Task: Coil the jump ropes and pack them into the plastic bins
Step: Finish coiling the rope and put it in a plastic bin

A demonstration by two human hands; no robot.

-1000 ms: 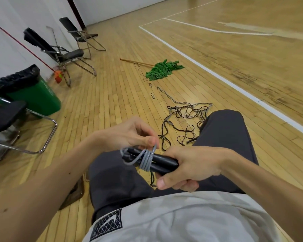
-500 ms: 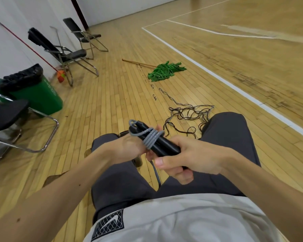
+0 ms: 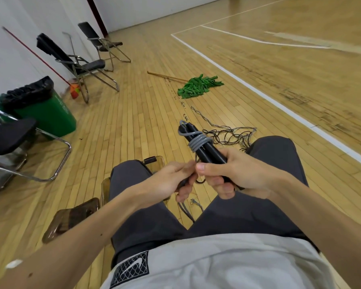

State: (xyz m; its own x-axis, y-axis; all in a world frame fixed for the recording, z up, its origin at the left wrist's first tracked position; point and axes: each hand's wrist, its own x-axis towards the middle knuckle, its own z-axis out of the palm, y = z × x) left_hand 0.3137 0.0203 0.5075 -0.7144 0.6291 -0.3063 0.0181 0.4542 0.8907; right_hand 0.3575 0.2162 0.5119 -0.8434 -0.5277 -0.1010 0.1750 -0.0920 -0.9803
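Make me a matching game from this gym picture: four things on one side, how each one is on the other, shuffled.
1 grey cord
2 mop head
3 tangled ropes
4 trash bin

A lined with a black bag
B wound round the black handles
C green strips spread on the floor
D loose heap on the floor

Pairs: 1-B, 2-C, 3-D, 4-A
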